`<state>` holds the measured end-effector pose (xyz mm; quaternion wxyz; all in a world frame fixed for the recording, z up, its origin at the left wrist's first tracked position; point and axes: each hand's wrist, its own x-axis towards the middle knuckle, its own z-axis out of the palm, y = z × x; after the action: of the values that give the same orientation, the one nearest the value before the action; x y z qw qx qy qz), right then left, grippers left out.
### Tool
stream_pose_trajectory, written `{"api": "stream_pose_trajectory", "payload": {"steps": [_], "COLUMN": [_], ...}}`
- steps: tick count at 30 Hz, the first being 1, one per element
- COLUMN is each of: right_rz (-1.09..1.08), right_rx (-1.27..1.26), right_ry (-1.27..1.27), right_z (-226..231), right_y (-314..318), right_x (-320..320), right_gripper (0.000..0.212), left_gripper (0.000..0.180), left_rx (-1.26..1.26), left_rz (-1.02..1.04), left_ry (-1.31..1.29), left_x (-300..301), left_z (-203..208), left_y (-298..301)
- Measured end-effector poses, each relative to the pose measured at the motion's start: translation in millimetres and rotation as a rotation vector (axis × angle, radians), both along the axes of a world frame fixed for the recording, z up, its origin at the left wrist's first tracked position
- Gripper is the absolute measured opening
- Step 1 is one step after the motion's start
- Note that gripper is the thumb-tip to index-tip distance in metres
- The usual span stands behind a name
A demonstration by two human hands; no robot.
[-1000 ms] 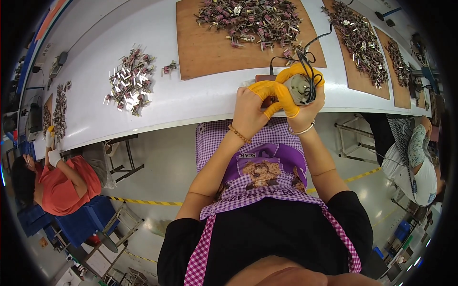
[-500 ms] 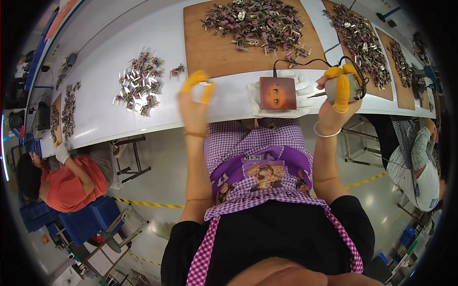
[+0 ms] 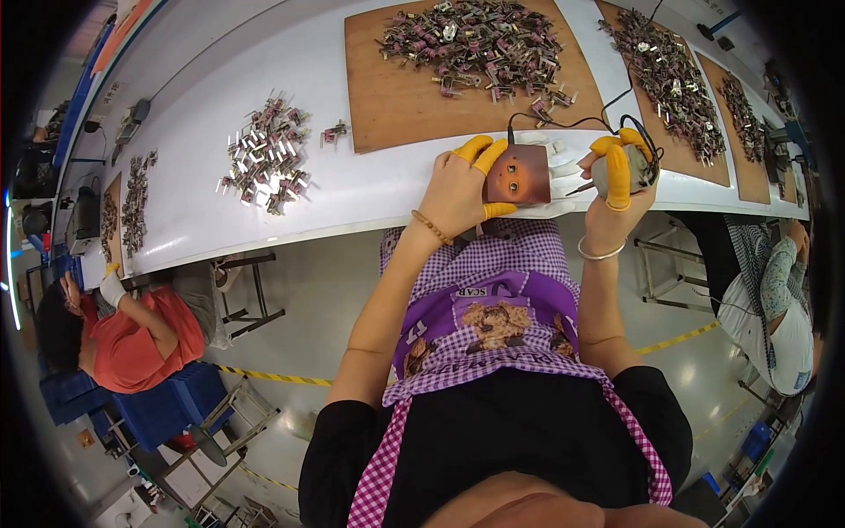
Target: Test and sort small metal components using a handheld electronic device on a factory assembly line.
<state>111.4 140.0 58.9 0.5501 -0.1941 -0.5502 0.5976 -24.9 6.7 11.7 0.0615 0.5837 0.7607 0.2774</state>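
Note:
My left hand (image 3: 453,195), in yellow finger cots, grips the left side of a brown square block (image 3: 531,165) with two small metal-rimmed openings on top. Fingers lie at its upper left corner and the thumb at its lower left. Under the block lies a white glove (image 3: 558,151), partly covered. My right hand (image 3: 609,211), also in yellow finger cots, closes round a grey rounded object (image 3: 641,165) with black cable looped beside it. A thin pointed tip (image 3: 578,190) sticks out toward the block, apart from it. What the tip belongs to is partly hidden.
A heap of small metal parts with pins (image 3: 475,53) covers much of a brown board (image 3: 378,119). Another pile (image 3: 268,158) lies left, with a stray part (image 3: 334,133). A black cable (image 3: 563,120) crosses the board's edge. Other people (image 3: 145,348) sit at both sides.
My left hand has moved right, from above the bare table edge to the block, and has taken hold of it. My right hand stays nearly where it was, holding the grey object.

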Motion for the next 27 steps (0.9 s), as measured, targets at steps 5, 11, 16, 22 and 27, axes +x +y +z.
{"api": "stream_pose_trajectory", "payload": {"steps": [5,11,16,22,27], "right_rz": [-0.009,0.004,-0.011,-0.002,0.003], "right_rx": [-0.015,0.034,0.031,0.004,0.004], "right_ry": [0.000,-0.038,-0.043,-0.027,-0.017], "right_z": [-5,-6,-5,3,5], "right_y": [0,0,4,-3,-6], "right_x": [1,4,6,-3,-7], "right_gripper": [0.031,0.031,0.031,0.031,0.030], "left_gripper": [0.086,0.088,0.083,0.064,0.044], "left_rx": [0.019,0.016,0.065,0.012,-0.169], "left_rz": [0.058,0.039,0.121,0.601,0.732], "left_ry": [-0.003,0.015,-0.034,-0.165,-0.079], "left_x": [7,0,-17,-72,-84], "left_z": [-11,-5,10,4,-1], "left_y": [-4,-7,-4,37,60]}}
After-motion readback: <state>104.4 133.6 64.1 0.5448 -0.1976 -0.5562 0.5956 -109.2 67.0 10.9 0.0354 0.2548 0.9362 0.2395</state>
